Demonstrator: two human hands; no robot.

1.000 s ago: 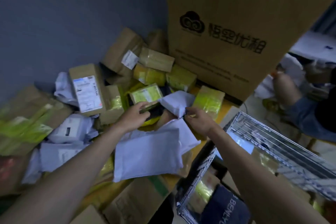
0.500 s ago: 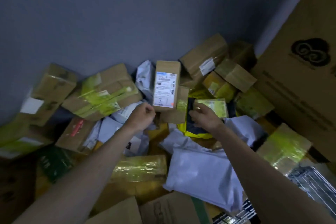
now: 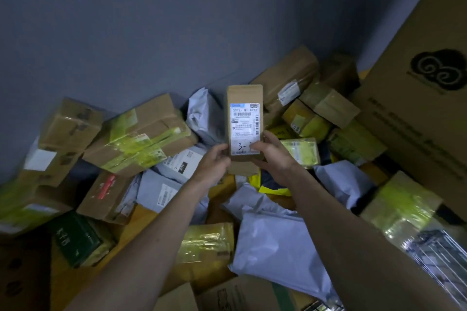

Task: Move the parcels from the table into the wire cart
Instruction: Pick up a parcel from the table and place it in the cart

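This looks like a parcel depot or courier pick-up point. A heap of parcels covers the worktop against a plain grey wall (image 3: 151, 20): brown cartons bound in yellow-green tape (image 3: 141, 134), grey poly mailers (image 3: 280, 247), a dark green box (image 3: 75, 240), nearly all bearing printed shipping labels. One small carton (image 3: 244, 124) shows a barcode label with a handwritten number. A large printed cardboard box (image 3: 417, 98) stands at the right edge, and the wire cart (image 3: 439, 257) shows at the lower right corner.
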